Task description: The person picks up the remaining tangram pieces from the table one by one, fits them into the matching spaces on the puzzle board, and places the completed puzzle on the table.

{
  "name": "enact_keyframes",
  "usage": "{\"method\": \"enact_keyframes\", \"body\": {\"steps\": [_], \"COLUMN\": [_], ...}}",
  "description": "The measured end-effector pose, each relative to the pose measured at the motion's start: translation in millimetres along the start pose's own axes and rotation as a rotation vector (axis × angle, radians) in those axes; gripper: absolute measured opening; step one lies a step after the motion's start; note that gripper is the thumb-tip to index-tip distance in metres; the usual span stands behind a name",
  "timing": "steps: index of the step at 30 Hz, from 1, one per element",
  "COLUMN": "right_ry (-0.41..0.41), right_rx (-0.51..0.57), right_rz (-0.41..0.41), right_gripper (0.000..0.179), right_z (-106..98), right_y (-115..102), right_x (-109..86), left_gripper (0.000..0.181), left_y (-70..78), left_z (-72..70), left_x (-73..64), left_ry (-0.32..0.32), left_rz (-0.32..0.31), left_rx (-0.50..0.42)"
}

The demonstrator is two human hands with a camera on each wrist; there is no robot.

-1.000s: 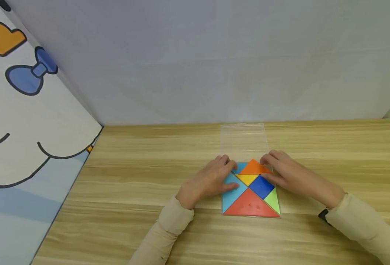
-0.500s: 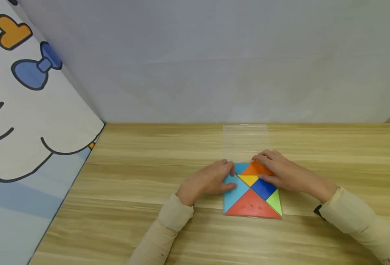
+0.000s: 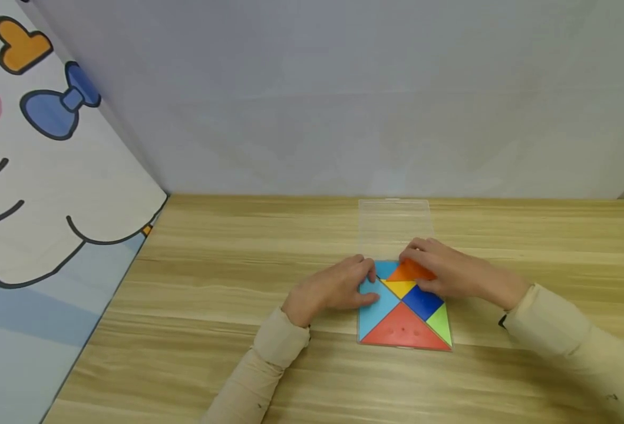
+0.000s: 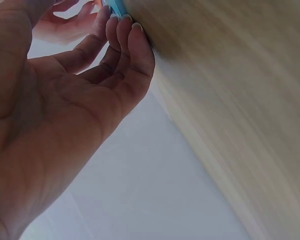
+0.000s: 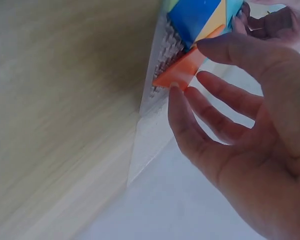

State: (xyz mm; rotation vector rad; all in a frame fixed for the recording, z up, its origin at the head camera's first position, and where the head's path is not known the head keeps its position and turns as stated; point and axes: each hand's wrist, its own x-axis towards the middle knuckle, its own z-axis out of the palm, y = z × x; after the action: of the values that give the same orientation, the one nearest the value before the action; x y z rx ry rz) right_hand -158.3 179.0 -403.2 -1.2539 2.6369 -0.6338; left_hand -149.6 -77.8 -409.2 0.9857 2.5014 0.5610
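Note:
A square tangram tray (image 3: 358, 330) lies on the wooden table in the head view, filled with coloured pieces. My right hand (image 3: 444, 268) pinches the orange triangle (image 5: 182, 70) between thumb and fingers at the tray's far right corner. In the right wrist view this triangle sits askew, with textured tray floor showing beside it. At the tray's left side, my left hand (image 3: 338, 285) has bent fingers on the far left edge and its thumb over the large light blue triangle (image 3: 377, 312). A red triangle (image 3: 404, 330), a dark blue square (image 3: 423, 302), and yellow and green triangles lie flat.
A clear plastic lid (image 3: 393, 221) lies behind the tray, near the table's back edge. A pale wall (image 3: 312, 100) rises behind the wooden table (image 3: 227, 265). To the left stands a panel (image 3: 78, 182) with cartoon drawings.
My right hand has shifted slightly left over the orange triangle, covering more of it. The left hand keeps its place on the tray. The head view has shifted a little.

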Motion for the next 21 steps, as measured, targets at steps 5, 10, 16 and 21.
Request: {"method": "enact_keyframes", "body": {"steps": [5, 10, 16, 21], "right_ry": [-0.062, -0.078, -0.087, -0.095], "right_rx": [0.002, 0.005, 0.013, 0.007], "right_rz": [0.038, 0.054, 0.073, 0.07], "right_gripper": [0.035, 0.036, 0.037, 0.036], "right_z": [-5, -8, -11, -12], "right_y": [-2, 1, 5, 9], "right_x": [6.5, 10.1, 11.2, 13.6], "left_gripper": [0.027, 0.028, 0.027, 0.027], "left_y": [0.4, -1.3, -2.8, -5.2], "left_z": [-0.6, -0.2, -0.3, 0.0], "left_x": [-0.6, 3.7, 8.5, 11.2], "left_ry": [0.001, 0.001, 0.006, 0.011], "left_rz": [0.003, -0.009, -0.015, -0.02], "left_rx": [-0.004, -0.01, -0.025, -0.025]}}
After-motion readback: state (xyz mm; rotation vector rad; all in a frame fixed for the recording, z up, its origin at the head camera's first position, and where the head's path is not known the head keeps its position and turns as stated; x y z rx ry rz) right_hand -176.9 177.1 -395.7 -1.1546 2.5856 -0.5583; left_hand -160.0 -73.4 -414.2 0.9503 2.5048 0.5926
